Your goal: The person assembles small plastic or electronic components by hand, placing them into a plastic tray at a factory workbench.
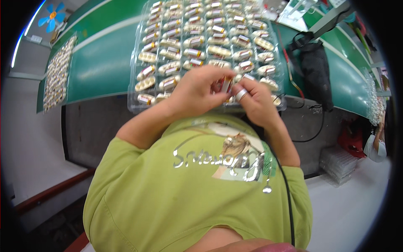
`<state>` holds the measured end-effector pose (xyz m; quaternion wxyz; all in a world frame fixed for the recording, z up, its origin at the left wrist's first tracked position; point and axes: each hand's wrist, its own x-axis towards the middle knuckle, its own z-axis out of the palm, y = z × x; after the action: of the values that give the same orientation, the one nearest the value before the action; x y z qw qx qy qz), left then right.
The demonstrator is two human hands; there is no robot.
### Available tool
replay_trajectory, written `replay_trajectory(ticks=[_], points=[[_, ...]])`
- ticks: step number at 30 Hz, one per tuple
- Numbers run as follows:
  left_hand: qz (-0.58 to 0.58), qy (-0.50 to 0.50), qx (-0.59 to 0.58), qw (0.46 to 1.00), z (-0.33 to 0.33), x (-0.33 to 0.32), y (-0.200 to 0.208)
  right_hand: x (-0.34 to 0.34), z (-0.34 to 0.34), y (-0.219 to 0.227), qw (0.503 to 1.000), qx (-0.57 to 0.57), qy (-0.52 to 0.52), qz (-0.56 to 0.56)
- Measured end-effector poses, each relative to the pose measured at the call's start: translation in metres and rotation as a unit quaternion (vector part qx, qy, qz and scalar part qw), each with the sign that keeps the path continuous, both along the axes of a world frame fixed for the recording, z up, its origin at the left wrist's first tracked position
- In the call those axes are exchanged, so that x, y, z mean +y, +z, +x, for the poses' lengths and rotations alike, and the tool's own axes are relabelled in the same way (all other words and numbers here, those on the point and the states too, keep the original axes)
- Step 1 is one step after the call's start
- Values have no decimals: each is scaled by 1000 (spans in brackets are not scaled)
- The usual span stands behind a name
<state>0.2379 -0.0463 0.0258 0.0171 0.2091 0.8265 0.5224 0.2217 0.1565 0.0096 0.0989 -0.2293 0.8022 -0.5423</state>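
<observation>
Left hand [197,90] and right hand [254,101] both pinch small red-banded capsule part [226,84] between fingertips, long axis roughly 12-to-6, over clear tray [134,94] near edge; tray pockets at 12 o'clock.

Open green tabletop [105,63] left of the clear plastic blister tray [136,105] packed with small cream capsule-shaped parts: free passage there. Farther left, blocked by a second filled clear tray [56,71]. Right of the near tray, crowded by a black mesh pouch [315,69], thin red and black cables [294,84] and a grey metal bracket [329,21].
</observation>
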Motion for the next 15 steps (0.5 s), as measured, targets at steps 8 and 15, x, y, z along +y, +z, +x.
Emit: replay_trajectory(ticks=[8, 15], points=[[-14, 105, 46, 993, -4, -17, -22, 12, 8, -6, 997, -67, -8, -40], [81, 111, -77, 988, 13, -47, -11, 109, -5, 27, 983, -83, -116, -115]])
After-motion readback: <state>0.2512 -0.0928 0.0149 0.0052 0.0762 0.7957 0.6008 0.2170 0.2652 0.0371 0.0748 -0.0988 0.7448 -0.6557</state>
